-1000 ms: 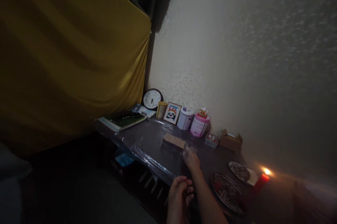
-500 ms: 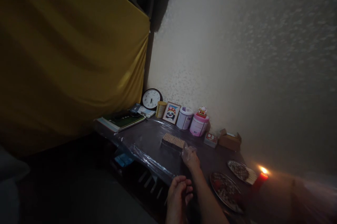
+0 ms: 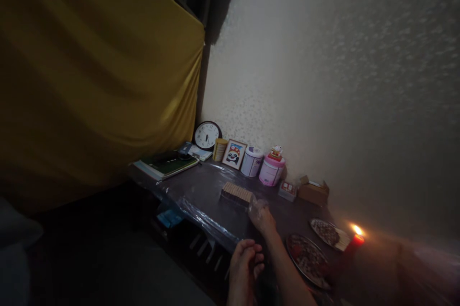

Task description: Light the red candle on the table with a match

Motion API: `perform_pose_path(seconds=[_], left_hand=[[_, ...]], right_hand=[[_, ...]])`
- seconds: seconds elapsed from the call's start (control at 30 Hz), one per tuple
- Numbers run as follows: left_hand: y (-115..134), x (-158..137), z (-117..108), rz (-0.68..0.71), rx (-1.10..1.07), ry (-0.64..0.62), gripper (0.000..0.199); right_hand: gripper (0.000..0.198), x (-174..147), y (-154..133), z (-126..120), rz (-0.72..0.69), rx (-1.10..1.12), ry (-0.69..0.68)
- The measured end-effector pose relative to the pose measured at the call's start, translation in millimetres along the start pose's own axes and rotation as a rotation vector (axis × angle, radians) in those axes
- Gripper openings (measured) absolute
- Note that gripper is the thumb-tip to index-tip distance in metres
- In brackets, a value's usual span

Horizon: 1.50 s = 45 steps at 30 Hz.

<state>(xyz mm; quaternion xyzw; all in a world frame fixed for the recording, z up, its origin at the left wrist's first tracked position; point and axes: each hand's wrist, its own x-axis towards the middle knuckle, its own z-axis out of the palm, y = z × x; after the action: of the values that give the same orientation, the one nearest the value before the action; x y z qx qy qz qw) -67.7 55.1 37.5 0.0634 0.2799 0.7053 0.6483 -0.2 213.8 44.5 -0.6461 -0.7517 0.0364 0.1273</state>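
Note:
A row of thin pale slices with a dark side [image 3: 236, 194], perhaps biscuits, lies on the dark table. My right hand [image 3: 263, 218] is at the right end of this row, fingers bent and drawn together. Crinkled clear plastic [image 3: 254, 205] shows at its fingertips; whether it is a wrapper or a glove is hard to make out in the dim light. Nearer to me, my left hand [image 3: 245, 264] hovers by the table's front edge, palm turned inward, fingers loosely curled and apart. Nothing shows in it.
Right of my forearm are two oval plates, a near plate [image 3: 292, 256] and a far plate [image 3: 313, 227], with brown pieces on them. A lit red candle [image 3: 355, 240] burns beside them. Tins [image 3: 272, 170], a small box [image 3: 287, 191], a framed picture [image 3: 234, 154] and a clock [image 3: 208, 135] line the wall.
My right wrist has shifted slightly to the right while its fingertips stay at the end of the row. My left hand has hardly moved.

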Motion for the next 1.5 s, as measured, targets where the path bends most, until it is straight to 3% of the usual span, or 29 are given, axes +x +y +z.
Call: perform_pose_path(seconds=[0.23, 0.37, 0.47, 0.63, 0.73, 0.9, 1.17, 1.33, 1.5], left_hand=[[2, -3, 0, 0.011, 0.004, -0.008, 0.02], [1, -4, -1, 0.026, 0.018, -0.018, 0.019], [-1, -3, -3, 0.031, 0.03, -0.024, 0.018], [-6, -2, -4, 0.052, 0.084, -0.087, 0.019], [-13, -5, -2, 0.006, 0.168, -0.162, 0.016], [-29, -15, 2, -0.047, 0.364, -0.381, 0.013], [-53, -33, 12, -0.251, 0.494, -0.454, 0.022], [-57, -35, 11, -0.226, 0.53, -0.468, 0.027], [-54, -38, 9, -0.315, 0.493, -0.496, 0.022]], right_hand=[[0.043, -12, 5, -8, -0.035, -0.023, 0.047], [0.025, -31, 11, -21, -0.076, -0.009, 0.135], [0.018, -59, 20, -35, -0.132, 0.051, 0.21], [0.027, -128, 37, -49, -0.339, 0.347, 0.365], [0.034, -163, 52, -44, -0.429, 0.466, 0.433], [0.036, -194, 80, -25, -0.5, 0.433, 0.544], [0.039, -212, 113, -17, -0.449, 0.362, 0.603], [0.041, -219, 112, -20, -0.357, 0.404, 0.526], [0.044, -223, 106, -24, -0.274, 0.502, 0.472]])
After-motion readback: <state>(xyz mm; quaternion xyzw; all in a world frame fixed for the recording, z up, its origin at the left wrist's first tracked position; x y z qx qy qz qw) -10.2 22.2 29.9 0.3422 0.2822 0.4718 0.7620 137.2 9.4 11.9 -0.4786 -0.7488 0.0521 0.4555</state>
